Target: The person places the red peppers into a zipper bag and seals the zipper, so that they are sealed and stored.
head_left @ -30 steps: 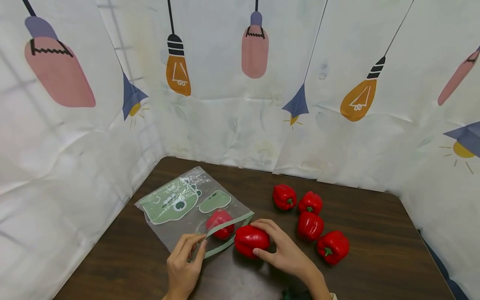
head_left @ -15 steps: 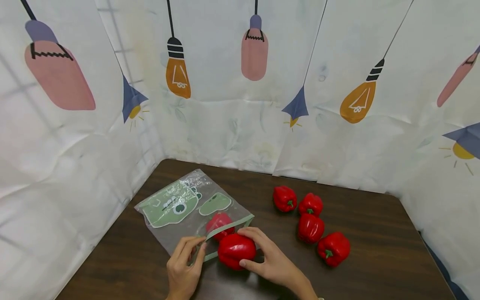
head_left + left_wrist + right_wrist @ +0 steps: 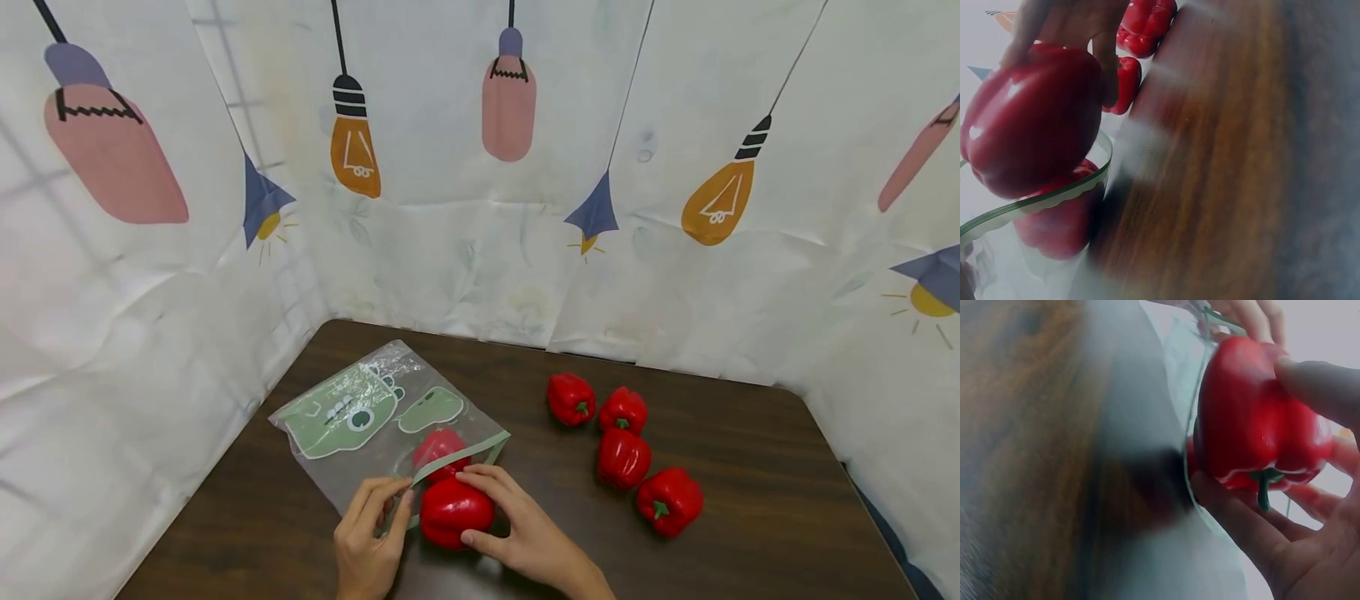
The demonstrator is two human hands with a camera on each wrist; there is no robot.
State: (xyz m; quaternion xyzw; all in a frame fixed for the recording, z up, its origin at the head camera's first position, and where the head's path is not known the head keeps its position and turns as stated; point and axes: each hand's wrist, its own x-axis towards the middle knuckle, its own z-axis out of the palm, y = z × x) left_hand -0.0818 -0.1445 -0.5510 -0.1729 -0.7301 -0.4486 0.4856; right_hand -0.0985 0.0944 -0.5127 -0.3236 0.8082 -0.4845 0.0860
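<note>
A clear zip bag (image 3: 360,467) with green cartoon prints lies on the table, its green-edged mouth facing me. One red bell pepper (image 3: 438,448) is inside, just behind the mouth. My left hand (image 3: 371,533) pinches the upper rim of the bag at the mouth's left side. Another red bell pepper (image 3: 456,512) is gripped between the thumb and fingers of my right hand (image 3: 521,533), right at the bag's mouth. In the right wrist view this held pepper (image 3: 1260,419) shows its green stem toward the palm side, with the bag's rim (image 3: 1194,406) behind it.
Several loose red bell peppers stand right of the bag: one at the back (image 3: 571,398), two touching in the middle (image 3: 624,458), and one nearer (image 3: 670,502). A printed white cloth (image 3: 465,250) hangs along the far and left sides of the brown table (image 3: 750,483).
My right hand has carried its bell pepper leftward and slightly toward me, from the right end of the bag's mouth to its middle. My left hand keeps its pinch on the rim.
</note>
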